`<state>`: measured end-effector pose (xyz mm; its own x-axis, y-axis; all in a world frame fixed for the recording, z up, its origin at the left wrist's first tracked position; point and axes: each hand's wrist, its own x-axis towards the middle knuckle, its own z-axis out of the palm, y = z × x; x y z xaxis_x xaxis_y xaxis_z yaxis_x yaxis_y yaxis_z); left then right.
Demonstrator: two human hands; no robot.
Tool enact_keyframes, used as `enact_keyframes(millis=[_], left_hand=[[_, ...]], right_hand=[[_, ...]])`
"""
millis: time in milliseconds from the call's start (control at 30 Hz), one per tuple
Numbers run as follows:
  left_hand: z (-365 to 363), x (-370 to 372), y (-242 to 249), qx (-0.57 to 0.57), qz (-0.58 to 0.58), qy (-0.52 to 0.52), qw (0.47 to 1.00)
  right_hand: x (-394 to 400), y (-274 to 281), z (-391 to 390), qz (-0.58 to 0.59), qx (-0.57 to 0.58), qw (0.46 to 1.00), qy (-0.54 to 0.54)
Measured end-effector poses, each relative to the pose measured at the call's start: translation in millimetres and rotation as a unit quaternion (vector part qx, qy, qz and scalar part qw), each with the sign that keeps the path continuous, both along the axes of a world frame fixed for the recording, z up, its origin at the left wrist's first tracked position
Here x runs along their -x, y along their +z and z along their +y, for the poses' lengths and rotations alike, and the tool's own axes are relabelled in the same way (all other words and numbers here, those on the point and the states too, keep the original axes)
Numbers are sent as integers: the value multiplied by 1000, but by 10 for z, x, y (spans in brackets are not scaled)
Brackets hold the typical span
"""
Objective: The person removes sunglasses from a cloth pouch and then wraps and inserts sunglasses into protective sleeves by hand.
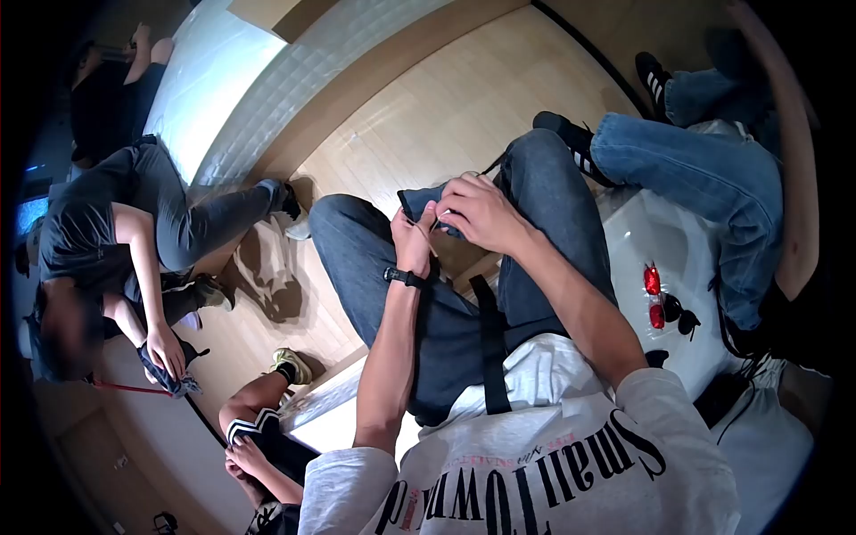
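My left hand, with a black watch on its wrist, is closed in a pinch on a thin light cord. My right hand is bent over beside it, thumb and fingertips pressed together at the cord. Behind and under both hands is a dark piece of fabric, perhaps a small pouch; the fingers hide much of it. A dark strap end sticks up past my right hand toward my knee. Both hands are between my raised knees, above my lap.
A person in dark clothes sits at the left, holding a dark cloth item. Another in jeans is at the right. Red wrapped packets and sunglasses lie on clear plastic sheeting. A black strap crosses my lap.
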<state>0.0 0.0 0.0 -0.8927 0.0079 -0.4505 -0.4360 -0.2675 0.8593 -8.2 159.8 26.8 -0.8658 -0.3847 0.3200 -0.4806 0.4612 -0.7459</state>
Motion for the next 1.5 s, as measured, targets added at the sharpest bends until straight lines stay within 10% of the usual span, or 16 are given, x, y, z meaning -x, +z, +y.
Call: enact_keyframes(millis=[500, 1500], left_hand=[[-17, 8, 8, 24, -34, 3, 999], [-39, 86, 191, -178, -22, 108, 978]], right_hand=[[-92, 60, -82, -3, -43, 997, 58], [135, 74, 290, -49, 140, 973, -180]])
